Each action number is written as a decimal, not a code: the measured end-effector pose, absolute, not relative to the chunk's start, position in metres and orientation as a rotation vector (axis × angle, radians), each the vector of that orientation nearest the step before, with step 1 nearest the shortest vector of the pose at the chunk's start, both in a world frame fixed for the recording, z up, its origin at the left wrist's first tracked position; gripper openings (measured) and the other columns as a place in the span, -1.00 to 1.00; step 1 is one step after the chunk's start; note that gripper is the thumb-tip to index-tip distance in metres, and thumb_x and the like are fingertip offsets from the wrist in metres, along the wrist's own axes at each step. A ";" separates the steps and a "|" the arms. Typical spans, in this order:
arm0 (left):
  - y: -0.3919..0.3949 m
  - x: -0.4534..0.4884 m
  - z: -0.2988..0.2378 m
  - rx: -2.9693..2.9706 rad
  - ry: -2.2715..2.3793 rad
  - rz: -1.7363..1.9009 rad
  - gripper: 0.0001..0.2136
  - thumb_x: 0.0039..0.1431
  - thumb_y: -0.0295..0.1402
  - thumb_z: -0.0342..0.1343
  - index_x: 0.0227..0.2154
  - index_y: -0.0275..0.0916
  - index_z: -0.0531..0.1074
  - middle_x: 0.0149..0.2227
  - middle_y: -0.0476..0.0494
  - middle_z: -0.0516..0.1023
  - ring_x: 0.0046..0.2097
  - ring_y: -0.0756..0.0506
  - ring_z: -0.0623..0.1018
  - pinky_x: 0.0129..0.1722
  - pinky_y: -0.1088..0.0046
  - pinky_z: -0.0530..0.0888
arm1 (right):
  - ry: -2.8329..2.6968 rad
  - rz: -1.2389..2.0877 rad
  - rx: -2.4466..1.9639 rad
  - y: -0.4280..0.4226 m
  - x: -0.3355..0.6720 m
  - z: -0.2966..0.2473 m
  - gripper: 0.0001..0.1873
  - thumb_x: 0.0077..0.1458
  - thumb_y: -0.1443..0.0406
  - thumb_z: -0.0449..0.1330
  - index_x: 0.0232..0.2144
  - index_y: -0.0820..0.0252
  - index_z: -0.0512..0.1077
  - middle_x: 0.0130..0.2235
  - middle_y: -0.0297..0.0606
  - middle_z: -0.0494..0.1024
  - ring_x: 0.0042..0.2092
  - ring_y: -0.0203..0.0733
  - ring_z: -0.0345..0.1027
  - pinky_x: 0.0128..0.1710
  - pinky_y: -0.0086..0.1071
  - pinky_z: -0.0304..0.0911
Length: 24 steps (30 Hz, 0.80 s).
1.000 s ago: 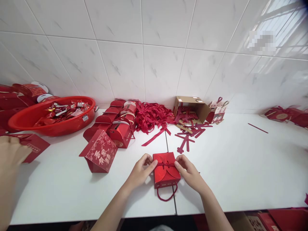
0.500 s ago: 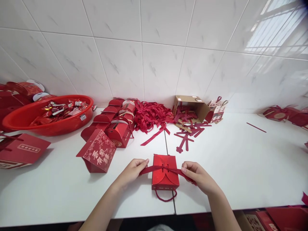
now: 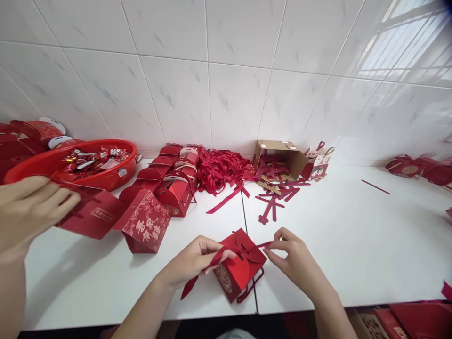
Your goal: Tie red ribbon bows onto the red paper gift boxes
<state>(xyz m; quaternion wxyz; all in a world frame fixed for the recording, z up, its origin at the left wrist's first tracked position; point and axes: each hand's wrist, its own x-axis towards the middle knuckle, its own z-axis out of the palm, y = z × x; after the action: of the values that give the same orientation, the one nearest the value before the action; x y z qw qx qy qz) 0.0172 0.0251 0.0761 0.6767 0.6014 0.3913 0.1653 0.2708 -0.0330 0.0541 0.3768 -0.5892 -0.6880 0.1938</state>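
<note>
A small red gift box (image 3: 237, 268) with a cord handle sits tilted near the front edge of the white table (image 3: 353, 245). A dark red ribbon (image 3: 212, 266) runs across its scalloped top flaps. My left hand (image 3: 192, 261) is closed on the ribbon's left part, whose tail hangs toward the table edge. My right hand (image 3: 294, 261) pinches the ribbon's right end just right of the box.
Another person's hand (image 3: 28, 212) at the far left holds a flat red box (image 3: 92, 214). A red basin (image 3: 70, 167) of sweets, a patterned red box (image 3: 144, 226), a row of red boxes (image 3: 173, 181), a ribbon heap (image 3: 221, 169) and a cardboard box (image 3: 280, 157) lie behind.
The gift box has tipped and turned to the left. My hands came closer in on the ribbon, the left tail now hanging down. The other person's hand came in at left with a flat box.
</note>
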 end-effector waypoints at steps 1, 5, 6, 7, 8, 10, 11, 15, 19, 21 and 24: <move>0.021 0.022 0.077 1.351 0.915 0.444 -0.67 0.08 -0.10 0.16 -0.30 -0.27 0.62 -0.67 0.07 0.19 -0.59 0.07 0.12 -0.60 0.53 0.07 | -1.662 0.340 -1.496 -0.030 0.264 0.052 -0.83 0.02 0.32 0.22 -0.58 0.09 0.53 -0.45 -0.28 0.32 -0.51 -0.27 0.20 -0.54 -0.36 0.13; 0.010 0.036 0.076 1.476 1.020 0.755 -0.71 0.14 -0.16 0.11 -0.22 -0.19 0.61 -0.51 -0.02 0.31 -0.43 -0.01 0.29 -0.43 0.50 0.29 | -1.446 0.039 -1.287 -0.021 0.237 0.046 -0.79 0.05 0.38 0.19 -0.60 0.13 0.47 -0.48 -0.29 0.30 -0.52 -0.29 0.19 -0.60 -0.38 0.12; 0.009 0.038 0.074 1.534 1.049 0.821 -0.72 0.15 -0.18 0.09 -0.21 -0.18 0.61 -0.50 -0.02 0.28 -0.43 -0.01 0.29 -0.44 0.50 0.29 | -1.448 0.055 -1.237 -0.020 0.231 0.047 -0.79 0.06 0.39 0.19 -0.59 0.13 0.48 -0.47 -0.29 0.29 -0.51 -0.30 0.20 -0.61 -0.39 0.14; 0.009 0.039 0.072 1.598 1.084 0.885 -0.73 0.16 -0.21 0.07 -0.20 -0.18 0.60 -0.50 -0.02 0.26 -0.45 0.00 0.27 -0.48 0.51 0.28 | -1.459 0.080 -1.193 -0.020 0.227 0.048 -0.79 0.06 0.40 0.19 -0.58 0.13 0.48 -0.46 -0.29 0.27 -0.50 -0.30 0.21 -0.61 -0.40 0.15; 0.009 0.041 0.070 1.665 1.118 0.951 -0.74 0.16 -0.25 0.06 -0.20 -0.17 0.60 -0.50 -0.02 0.25 -0.47 0.01 0.26 -0.51 0.52 0.25 | -1.471 0.097 -1.153 -0.020 0.224 0.051 -0.81 0.06 0.41 0.20 -0.55 0.12 0.50 -0.45 -0.29 0.26 -0.49 -0.30 0.21 -0.61 -0.40 0.16; 0.009 0.043 0.067 1.799 1.155 1.064 -0.74 0.16 -0.35 0.03 -0.19 -0.17 0.59 -0.47 -0.04 0.28 -0.48 0.01 0.28 -0.54 0.53 0.25 | -1.483 0.062 -1.091 -0.021 0.219 0.055 -0.84 0.06 0.43 0.21 -0.44 0.07 0.54 -0.44 -0.30 0.23 -0.48 -0.30 0.20 -0.61 -0.40 0.15; 0.010 0.044 0.066 1.854 1.153 1.097 -0.74 0.16 -0.39 0.01 -0.20 -0.18 0.58 -0.45 -0.06 0.31 -0.48 0.01 0.31 -0.53 0.52 0.27 | -1.479 0.016 -1.071 -0.021 0.217 0.057 -0.81 0.05 0.45 0.21 -0.38 0.05 0.55 -0.43 -0.31 0.23 -0.48 -0.31 0.19 -0.62 -0.41 0.13; 0.010 0.048 0.066 1.921 1.129 1.095 -0.78 0.15 -0.43 0.00 -0.33 -0.22 0.57 -0.44 -0.07 0.33 -0.44 -0.01 0.36 -0.46 0.50 0.34 | -1.414 -0.142 -1.069 -0.017 0.213 0.058 -0.73 0.03 0.50 0.20 -0.33 0.01 0.54 -0.42 -0.32 0.22 -0.49 -0.33 0.13 -0.62 -0.42 0.06; 0.008 0.049 0.067 1.826 1.141 1.031 -0.80 0.17 -0.37 0.03 -0.49 -0.24 0.51 -0.48 -0.03 0.28 -0.49 0.01 0.29 -0.50 0.51 0.30 | -1.317 -0.101 -1.152 -0.013 0.212 0.054 -0.83 0.04 0.44 0.22 -0.48 0.08 0.53 -0.47 -0.34 0.21 -0.52 -0.34 0.08 -0.61 -0.40 0.03; 0.007 0.050 0.067 1.820 1.145 1.015 -0.78 0.17 -0.36 0.03 -0.53 -0.25 0.48 -0.48 -0.04 0.28 -0.49 0.01 0.28 -0.51 0.51 0.28 | -1.302 0.071 -1.199 -0.014 0.211 0.054 -0.85 0.03 0.37 0.24 -0.54 0.09 0.52 -0.47 -0.33 0.23 -0.50 -0.32 0.13 -0.60 -0.40 0.08; 0.005 0.052 0.065 1.889 1.146 1.003 -0.79 0.18 -0.39 -0.02 -0.50 -0.24 0.47 -0.45 -0.07 0.33 -0.45 -0.01 0.34 -0.48 0.51 0.32 | -1.345 0.427 -1.226 -0.016 0.209 0.056 -0.84 -0.02 0.28 0.29 -0.61 0.10 0.52 -0.46 -0.32 0.26 -0.44 -0.27 0.21 -0.53 -0.39 0.20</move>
<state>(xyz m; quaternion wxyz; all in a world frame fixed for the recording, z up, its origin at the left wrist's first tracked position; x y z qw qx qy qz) 0.0523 0.0055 0.0654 0.3498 0.7293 0.4425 0.3873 0.2094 -0.0161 0.0565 0.5942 -0.5275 -0.5787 0.1838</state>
